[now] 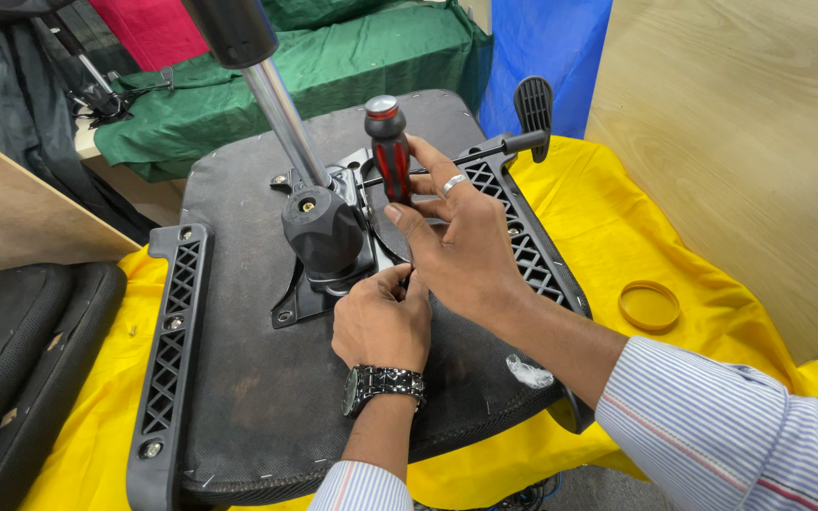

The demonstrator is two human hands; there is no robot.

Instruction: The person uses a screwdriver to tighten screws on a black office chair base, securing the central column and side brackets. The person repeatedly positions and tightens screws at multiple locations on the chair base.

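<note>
- Red and black is the handle of the screwdriver (pixel 389 151), which stands upright in the upper middle of the frame, with a silver cap on top.
- The right hand (pixel 461 248) is closed around the lower part of this handle; a ring is on one finger.
- The left hand (pixel 382 322), with a dark metal watch (pixel 382 384) on the wrist, is curled narrow just below the right hand; it seems to pinch something small near the tool tip, but the right hand hides this place.
- Both hands are over the black metal plate (pixel 305 293) in the middle of the upturned chair seat (pixel 248 378).
- A black mechanism with a shiny metal column (pixel 281 114) rises from the plate, to the left of the screwdriver.
- Two black plastic brackets (pixel 170 350) lie along the left and right sides of the seat.
- The seat rests on a surface covered with yellow cloth (pixel 655 237).
- A yellow ring (pixel 649 306) lies on the cloth at the right.
</note>
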